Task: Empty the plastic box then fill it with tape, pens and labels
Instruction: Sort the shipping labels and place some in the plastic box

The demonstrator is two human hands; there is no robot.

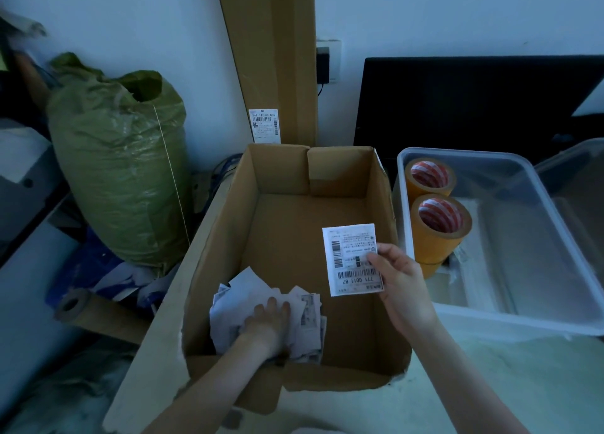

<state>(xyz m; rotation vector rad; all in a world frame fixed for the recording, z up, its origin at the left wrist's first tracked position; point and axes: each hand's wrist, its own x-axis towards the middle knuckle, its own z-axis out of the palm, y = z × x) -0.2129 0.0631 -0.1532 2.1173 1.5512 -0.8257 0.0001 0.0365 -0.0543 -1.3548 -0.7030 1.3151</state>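
An open cardboard box (287, 224) stands in front of me. In its near left corner lies a pile of white labels (304, 316), and my left hand (266, 327) rests on top of it with fingers spread. My right hand (400, 276) pinches one white barcode label (351, 253) above the box's right side. To the right sits the clear plastic box (523, 237). Two rolls of yellow tape (439, 224) stand at its left end. No pens are visible.
A stuffed green sack (121, 172) stands at the left, with a cardboard tube (98, 316) lying below it. A tall cardboard carton (271, 57) leans on the wall behind the box. A black screen (474, 106) stands behind the plastic box.
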